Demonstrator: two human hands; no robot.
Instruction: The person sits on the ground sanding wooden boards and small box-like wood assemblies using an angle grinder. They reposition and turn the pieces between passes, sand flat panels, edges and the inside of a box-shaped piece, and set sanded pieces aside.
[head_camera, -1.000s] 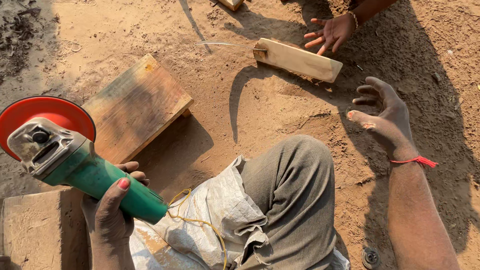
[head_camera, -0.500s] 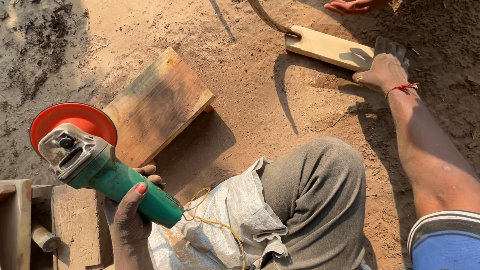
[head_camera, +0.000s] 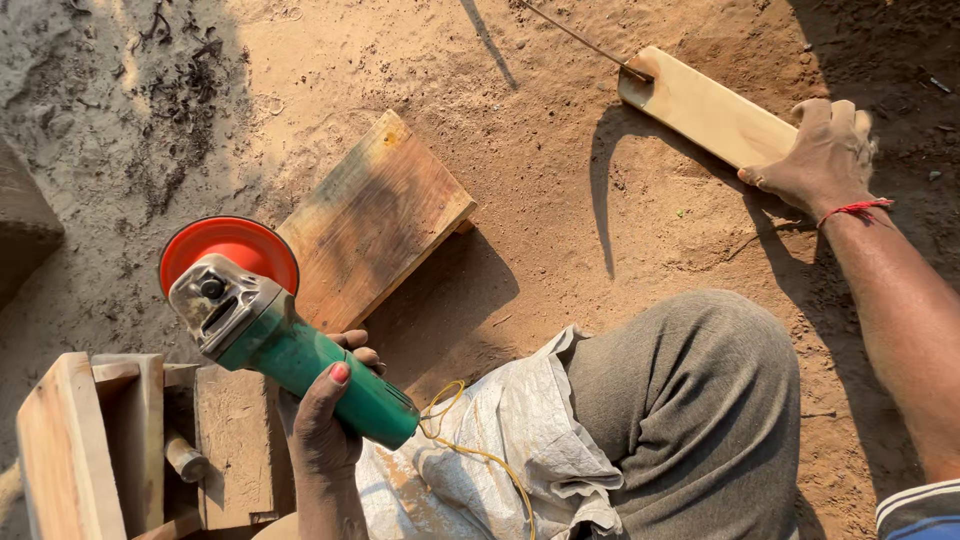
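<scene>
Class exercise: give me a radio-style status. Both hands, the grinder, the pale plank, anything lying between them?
Left hand gripping green angle grinder, red disc up. Right hand flat on pale plank on the sand. Between them: weathered board, bent knee, yellow cord.

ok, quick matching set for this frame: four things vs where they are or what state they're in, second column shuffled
Things:
1. grinder
2. pale plank
3. weathered board
4. cloth

Places or states:
A. lying bare on the sand, no hand on it
B. held up in the left hand
C. under the right hand, far side of the sand
D. draped over the lap, beside the bent knee

Pairs: 1-B, 2-C, 3-A, 4-D
</scene>
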